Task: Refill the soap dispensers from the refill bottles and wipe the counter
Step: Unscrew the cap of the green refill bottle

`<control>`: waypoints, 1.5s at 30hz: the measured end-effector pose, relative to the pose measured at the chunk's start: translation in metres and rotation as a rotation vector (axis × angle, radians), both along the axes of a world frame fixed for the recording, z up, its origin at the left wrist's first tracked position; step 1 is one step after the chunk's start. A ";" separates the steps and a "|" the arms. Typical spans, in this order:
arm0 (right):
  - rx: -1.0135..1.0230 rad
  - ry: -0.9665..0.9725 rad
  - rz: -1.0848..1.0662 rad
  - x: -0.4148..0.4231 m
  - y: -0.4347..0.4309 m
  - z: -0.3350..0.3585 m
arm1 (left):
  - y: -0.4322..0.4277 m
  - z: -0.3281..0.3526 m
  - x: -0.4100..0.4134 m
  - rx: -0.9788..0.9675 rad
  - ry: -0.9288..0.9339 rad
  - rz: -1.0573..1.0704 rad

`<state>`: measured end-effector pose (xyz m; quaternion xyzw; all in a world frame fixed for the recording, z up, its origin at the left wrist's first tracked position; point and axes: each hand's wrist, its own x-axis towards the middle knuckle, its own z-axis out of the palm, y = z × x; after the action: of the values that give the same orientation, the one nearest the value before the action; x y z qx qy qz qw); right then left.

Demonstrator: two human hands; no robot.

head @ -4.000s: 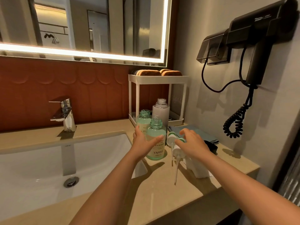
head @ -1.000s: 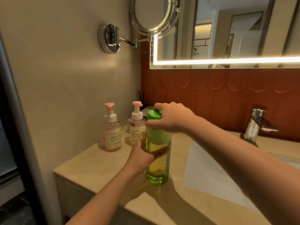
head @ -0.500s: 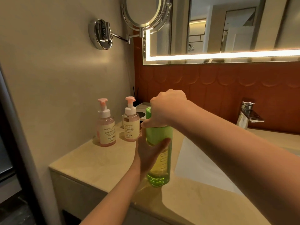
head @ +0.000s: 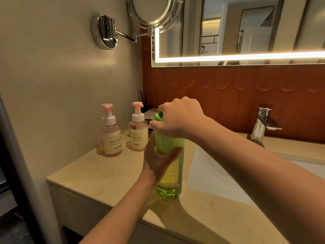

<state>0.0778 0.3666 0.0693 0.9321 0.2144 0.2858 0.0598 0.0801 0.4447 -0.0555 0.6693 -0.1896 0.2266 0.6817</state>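
A tall green refill bottle (head: pixel 171 175) with yellow-green liquid stands upright on the beige counter (head: pixel 98 176), near the sink's left rim. My left hand (head: pixel 159 161) grips its body from the left. My right hand (head: pixel 177 118) curls over the top and grips the green cap (head: pixel 159 116). Two pink pump soap dispensers stand by the left wall: one (head: pixel 111 134) nearer the corner edge, the other (head: pixel 138 130) just behind the green bottle.
The white sink basin (head: pixel 228 180) lies to the right, with a chrome faucet (head: pixel 263 124) behind it. A round chrome mirror on a swing arm (head: pixel 154 13) projects from the left wall above the dispensers. The counter's front edge (head: pixel 112 205) drops off close to the bottle.
Four seconds ago my hands were at the right end of the counter by the teal bottles. Over the last second my right hand has turned on the green cap; the bottle stays put.
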 end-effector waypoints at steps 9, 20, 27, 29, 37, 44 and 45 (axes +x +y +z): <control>0.138 0.516 0.335 -0.005 -0.027 0.008 | 0.004 0.000 -0.005 -0.114 0.112 -0.174; 0.000 0.620 -0.032 -0.021 -0.013 0.035 | 0.003 -0.002 -0.007 -0.079 0.112 -0.166; -0.050 0.363 -0.010 -0.012 -0.003 0.017 | 0.003 0.000 -0.004 -0.083 0.104 -0.147; -0.042 0.578 0.086 -0.013 -0.010 0.031 | 0.003 -0.001 -0.003 -0.097 0.097 -0.176; 0.161 0.929 0.204 -0.013 -0.025 0.036 | 0.005 -0.003 -0.002 -0.114 0.105 -0.169; -0.127 0.136 -0.129 -0.022 0.002 0.022 | 0.006 -0.008 0.001 -0.022 0.154 -0.096; -0.148 0.122 -0.128 -0.018 0.005 0.022 | 0.006 -0.009 0.003 -0.017 0.126 -0.085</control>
<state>0.0593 0.3714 0.0910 0.9526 0.1781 0.2075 0.1336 0.0828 0.4504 -0.0640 0.6677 -0.1728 0.1565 0.7069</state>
